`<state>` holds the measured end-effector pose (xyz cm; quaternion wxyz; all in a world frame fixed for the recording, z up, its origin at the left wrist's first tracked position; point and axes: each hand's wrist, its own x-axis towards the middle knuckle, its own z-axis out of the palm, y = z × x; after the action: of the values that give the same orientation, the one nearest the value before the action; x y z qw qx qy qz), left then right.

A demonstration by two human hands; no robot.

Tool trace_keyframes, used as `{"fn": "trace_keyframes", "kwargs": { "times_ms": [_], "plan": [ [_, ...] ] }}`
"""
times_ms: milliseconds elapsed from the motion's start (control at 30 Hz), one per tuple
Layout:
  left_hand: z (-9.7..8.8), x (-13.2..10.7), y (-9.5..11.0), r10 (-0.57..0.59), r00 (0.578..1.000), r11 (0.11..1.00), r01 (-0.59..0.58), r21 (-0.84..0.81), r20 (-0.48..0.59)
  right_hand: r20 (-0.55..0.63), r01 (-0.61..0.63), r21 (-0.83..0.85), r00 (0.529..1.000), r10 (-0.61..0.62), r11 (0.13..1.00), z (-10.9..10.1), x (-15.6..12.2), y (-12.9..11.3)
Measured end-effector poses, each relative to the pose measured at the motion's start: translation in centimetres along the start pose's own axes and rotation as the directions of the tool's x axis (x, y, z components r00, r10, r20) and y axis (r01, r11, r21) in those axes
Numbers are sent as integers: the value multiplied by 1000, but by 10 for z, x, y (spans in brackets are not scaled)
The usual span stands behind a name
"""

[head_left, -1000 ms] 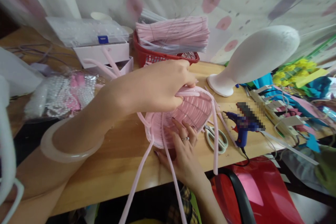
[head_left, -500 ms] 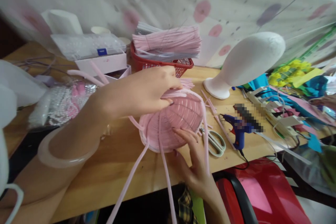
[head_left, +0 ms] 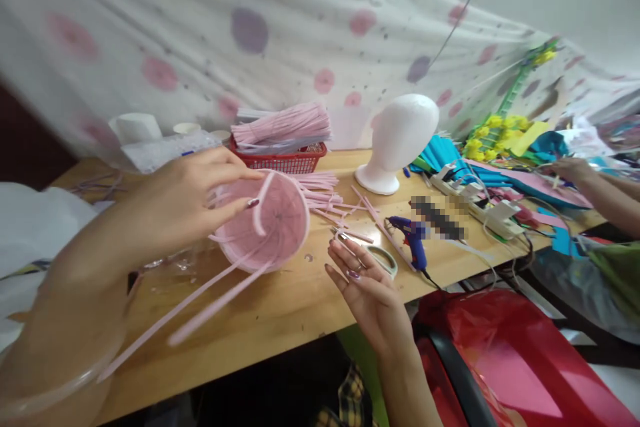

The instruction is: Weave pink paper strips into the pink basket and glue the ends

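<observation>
My left hand grips the rim of a small pink woven basket and holds it tilted on its side above the wooden table. Long pink strands trail from the basket toward me. My right hand is off the basket, just to its right, with fingers stretched out and nothing in them. It hovers near green-handled scissors.
A blue glue gun lies right of the scissors. Behind stand a red basket of pink strips, a white foam head and loose pink strips. Another person's arm reaches in at far right. A red chair is below.
My right hand has let go of the basket and opened beside it. My left hand has lifted and turned the basket to the left. The view has swung up and right.
</observation>
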<state>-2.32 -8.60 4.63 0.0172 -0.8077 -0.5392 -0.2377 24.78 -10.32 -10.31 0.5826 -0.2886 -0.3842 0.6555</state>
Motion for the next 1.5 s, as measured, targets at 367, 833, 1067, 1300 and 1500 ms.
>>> {"fn": "trace_keyframes", "kwargs": {
  "times_ms": [367,833,1067,1300,1500],
  "plan": [
    [2,-69,79,94,943,972,-156,-174,-318,244,53,149,966,-89,987,14,-37,-15],
    [81,-74,86,-34,933,756,-211,-620,-359,403,-145,251,915,33,957,31,-64,-34],
    [98,-67,84,-142,947,663,-126,-738,-289,401,-161,274,915,40,948,26,-60,-36],
    [121,-70,89,-317,932,446,-17,-895,-176,361,-197,284,929,86,938,21,-58,-27],
    [138,-67,89,-417,894,339,-13,-941,-163,258,-209,354,959,120,912,14,-46,-17]
  ]
}}
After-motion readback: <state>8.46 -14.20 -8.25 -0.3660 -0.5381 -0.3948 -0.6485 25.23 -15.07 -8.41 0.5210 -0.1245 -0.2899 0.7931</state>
